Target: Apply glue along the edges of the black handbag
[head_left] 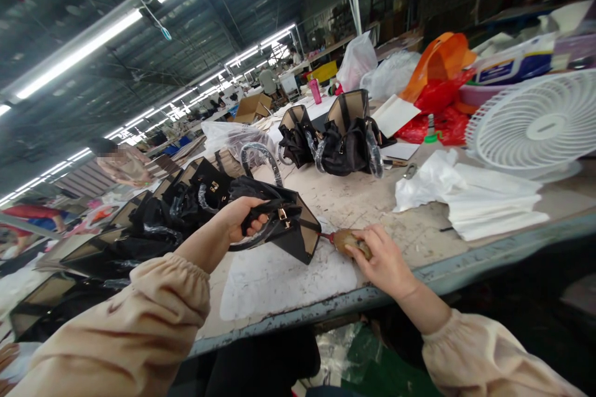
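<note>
The black handbag is clamped by its handle in my left fingers while my right fingers grip a wooden-handled tool against its corner, needing steady pressure.

The left hand is gripping the black handbag by its top on the worktable. Just right of the handbag, the right hand is holding a wooden-handled tool, its tip pointing at the handbag's side. Behind the handbag two more bags are standing; well right of it folded white sheets are lying.
</note>
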A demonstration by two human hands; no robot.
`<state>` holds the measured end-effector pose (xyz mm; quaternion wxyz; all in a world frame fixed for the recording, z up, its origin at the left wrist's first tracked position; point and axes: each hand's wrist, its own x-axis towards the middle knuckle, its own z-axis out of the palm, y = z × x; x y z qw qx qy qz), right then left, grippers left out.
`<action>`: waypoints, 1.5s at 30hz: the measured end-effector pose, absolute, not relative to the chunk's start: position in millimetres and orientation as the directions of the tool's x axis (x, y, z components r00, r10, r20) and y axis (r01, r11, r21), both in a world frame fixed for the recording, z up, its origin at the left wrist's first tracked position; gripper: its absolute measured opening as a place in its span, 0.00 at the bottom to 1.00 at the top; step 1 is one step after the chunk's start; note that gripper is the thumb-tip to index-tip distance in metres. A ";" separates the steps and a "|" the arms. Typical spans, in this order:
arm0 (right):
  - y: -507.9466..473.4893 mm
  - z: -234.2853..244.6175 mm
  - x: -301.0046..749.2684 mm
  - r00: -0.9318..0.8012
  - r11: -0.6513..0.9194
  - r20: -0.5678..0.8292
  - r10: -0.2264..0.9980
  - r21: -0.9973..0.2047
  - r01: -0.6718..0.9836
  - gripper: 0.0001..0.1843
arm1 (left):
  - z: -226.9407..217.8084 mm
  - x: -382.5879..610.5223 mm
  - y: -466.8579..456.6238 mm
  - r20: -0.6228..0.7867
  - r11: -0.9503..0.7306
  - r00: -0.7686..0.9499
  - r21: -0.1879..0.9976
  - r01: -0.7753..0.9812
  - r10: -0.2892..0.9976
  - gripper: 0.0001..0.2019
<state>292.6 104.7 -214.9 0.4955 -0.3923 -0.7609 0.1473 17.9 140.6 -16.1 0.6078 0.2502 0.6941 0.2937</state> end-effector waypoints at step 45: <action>104.2 -226.8 284.4 -0.111 0.426 0.415 0.903 -0.831 0.358 0.08 | -22.6 28.5 156.7 -0.678 0.684 -0.116 0.729 0.025 0.726 0.12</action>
